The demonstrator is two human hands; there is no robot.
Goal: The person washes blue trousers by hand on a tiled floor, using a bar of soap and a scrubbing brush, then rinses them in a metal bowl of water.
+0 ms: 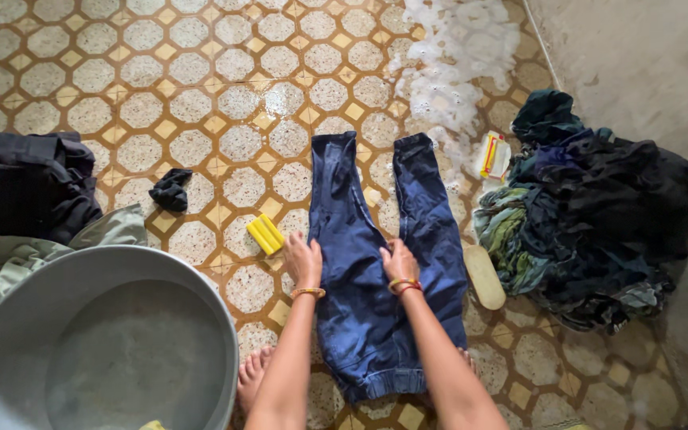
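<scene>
A pair of wet dark-blue trousers (376,263) lies spread flat on the tiled floor (201,95) at frame centre, legs pointing to twelve o'clock, apparently laid open so the cloth can be worked. Both hands press on it near the crotch, left hand (302,259) and right hand (398,261) a little apart, palms down, gripping nothing. The yellow soap bar (265,234) sits at ten o'clock within reach, a grey water basin (105,334) at eight, a heap of dark laundry (591,215) at three.
</scene>
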